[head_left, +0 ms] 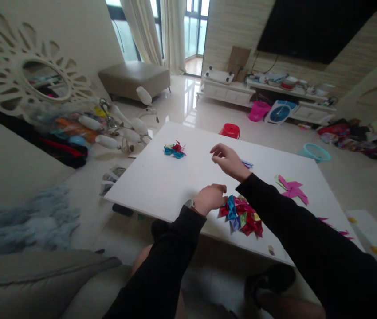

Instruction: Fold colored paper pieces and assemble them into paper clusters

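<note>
My left hand [210, 198], with a watch on its wrist, reaches to the left edge of a pile of folded paper pieces [246, 221] in red, blue, green and purple. Its fingers look apart, with nothing visible between them; whether a fingertip touches the pile I cannot tell. Above the middle of the white table [162, 186] hovers my right hand [229, 161], its fingers loosely bent and apart, holding nothing I can see. Farther left lies a small group of folded paper cranes [174, 150] in blue, red and green.
Beyond my right wrist lie blue-purple paper strips [247, 164]. A pink paper pinwheel shape [293, 189] is on the right, with more pink pieces [344, 233] near the right edge. Behind the table stand a red stool [230, 130] and a light-blue basin [315, 152].
</note>
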